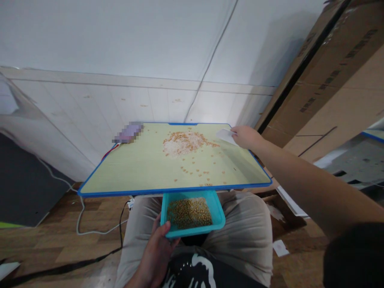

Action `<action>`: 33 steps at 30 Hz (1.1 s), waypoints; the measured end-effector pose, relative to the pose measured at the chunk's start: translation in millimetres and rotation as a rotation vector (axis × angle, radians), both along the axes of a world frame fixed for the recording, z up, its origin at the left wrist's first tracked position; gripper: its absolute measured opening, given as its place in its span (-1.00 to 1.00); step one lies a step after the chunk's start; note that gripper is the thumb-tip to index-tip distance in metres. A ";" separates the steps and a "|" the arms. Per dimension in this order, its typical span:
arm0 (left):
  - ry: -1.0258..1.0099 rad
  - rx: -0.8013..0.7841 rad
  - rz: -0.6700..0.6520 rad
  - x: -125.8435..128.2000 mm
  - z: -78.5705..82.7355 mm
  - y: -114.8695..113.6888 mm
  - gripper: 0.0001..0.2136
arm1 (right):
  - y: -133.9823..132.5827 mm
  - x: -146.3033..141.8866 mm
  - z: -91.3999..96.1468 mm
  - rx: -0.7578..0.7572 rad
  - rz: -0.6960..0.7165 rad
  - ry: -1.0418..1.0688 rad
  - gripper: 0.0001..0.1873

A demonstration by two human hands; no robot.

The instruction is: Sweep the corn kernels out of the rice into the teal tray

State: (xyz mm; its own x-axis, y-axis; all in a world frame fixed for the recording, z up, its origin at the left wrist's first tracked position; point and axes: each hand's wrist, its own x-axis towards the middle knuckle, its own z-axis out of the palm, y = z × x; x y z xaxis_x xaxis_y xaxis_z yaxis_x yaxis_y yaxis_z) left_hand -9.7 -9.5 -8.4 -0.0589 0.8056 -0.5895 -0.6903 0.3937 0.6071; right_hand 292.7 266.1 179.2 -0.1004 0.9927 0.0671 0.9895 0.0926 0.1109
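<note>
My left hand (159,246) grips the lower left corner of a turquoise plastic tray (217,212), held at my lap just under the table's near edge. Round yellowish beans (189,213) cover the tray's bottom. Out to the right, my right hand (246,138) pinches a white card (225,136), which is low over the tabletop or touching it; I cannot tell which. Left of the card lies a mixed heap of yellowish beans and white grains (186,143). Loose beans (198,171) are scattered from the heap toward the near edge.
The small pale-yellow table (120,172) has a blue rim and stands against a white wall. A blurred-out device (129,133) with a red cable sits at its far left corner. Tall cardboard boxes (330,76) lean at the right. Cables (79,218) run across the wooden floor.
</note>
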 end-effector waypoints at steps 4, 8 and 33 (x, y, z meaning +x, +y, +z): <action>0.000 0.014 0.014 -2.9 0.9 -0.7 -0.28 | 15.8 -17.6 -10.7 -0.055 0.037 -0.056 -0.55; 0.015 0.031 -0.010 -7.6 3.0 -2.5 -0.29 | 20.9 -28.2 -14.0 -0.090 0.085 -0.093 -0.52; 0.061 0.015 -0.037 -5.5 22.8 -2.2 -0.35 | -30.6 -24.9 -6.5 -0.160 0.233 -0.130 -0.51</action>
